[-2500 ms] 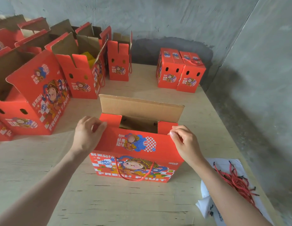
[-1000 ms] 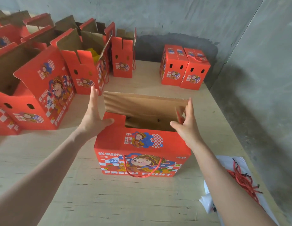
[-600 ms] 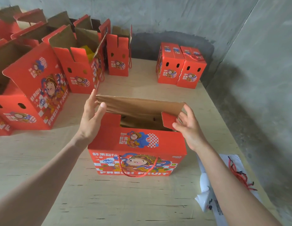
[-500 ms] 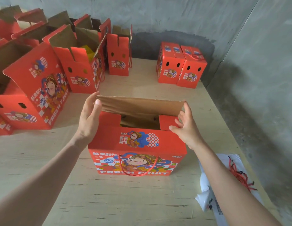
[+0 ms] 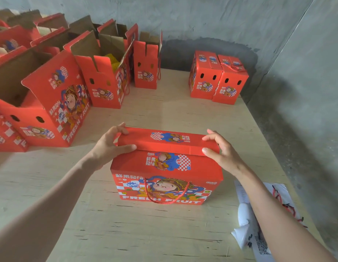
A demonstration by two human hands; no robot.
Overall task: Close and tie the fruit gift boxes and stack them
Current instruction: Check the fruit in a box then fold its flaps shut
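Gift box [image 5: 164, 173] stands at the near middle of the table [image 5: 145, 233], printed front toward the person, rope handle [image 5: 164, 197] hanging down its face.

Change noted: half a second ago the far flap stood up, brown inside showing. Now that top flap [image 5: 164, 143] lies folded over the opening, red side up, its near edge lapping the front panel.

Left hand [image 5: 107, 148] holds the flap's left end, fingers curled over the far edge, thumb pressed along the near edge. Right hand [image 5: 223, 154] pinches the right end the same way, fingers bent over the corner, thumb on the near edge.

Reading: closing looks nearly done; whether the flap is tucked or locked cannot be told. Tying is still to come. Loose red cords [image 5: 277, 197] lie on white paper [image 5: 247, 224] at the table's right edge, likely the next thing wanted.

Two closed boxes [image 5: 217, 80] sit side by side at the far wall. Open boxes [image 5: 106, 78] crowd the left, so plenty remains.
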